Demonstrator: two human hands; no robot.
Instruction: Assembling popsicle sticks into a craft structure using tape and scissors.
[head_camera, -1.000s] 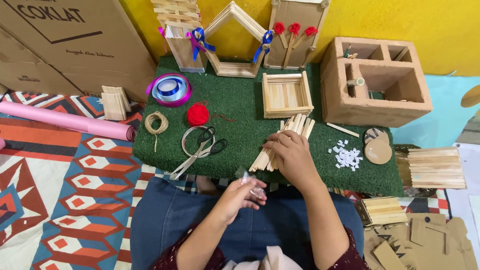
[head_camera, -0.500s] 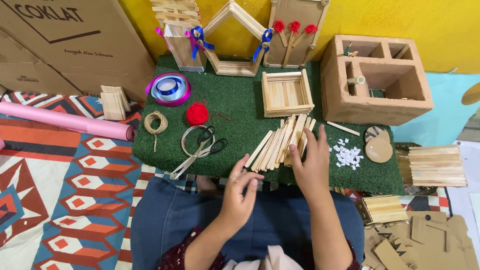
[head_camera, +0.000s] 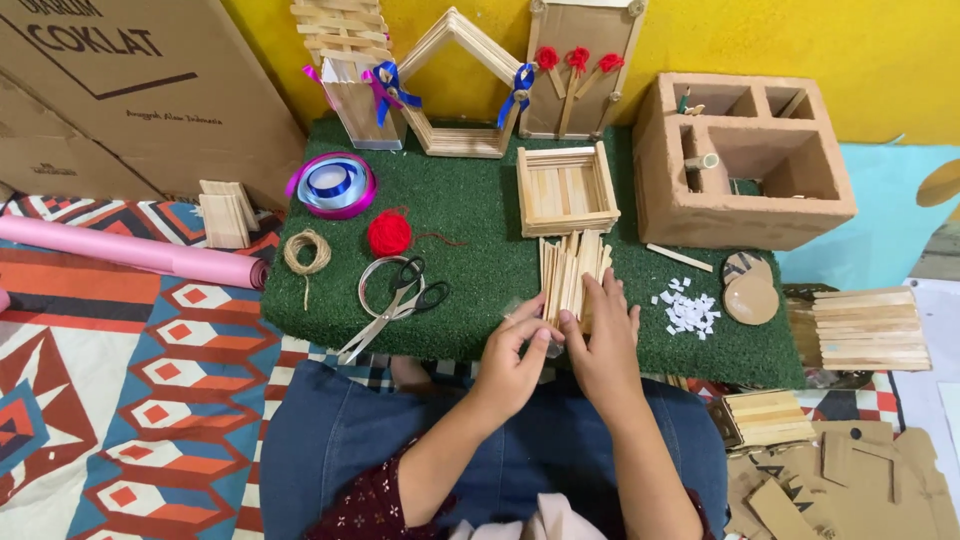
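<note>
Now gathering the sticks (head_camera: 572, 277) into a tidy upright bundle, no longer fanned out slanting as half a second ago; squaring them up, seemingly. Left hand (head_camera: 518, 355) pinching a small clear tube, probably glue, at the near end, fingers narrow. Right hand (head_camera: 605, 340) lying flat over the bundle's near end, fingers spread, pressing. Pale flat wooden sticks resting mid green mat (head_camera: 470, 215), just below the small stick tray (head_camera: 563, 190). Scissors (head_camera: 400, 300) lying left.
</note>
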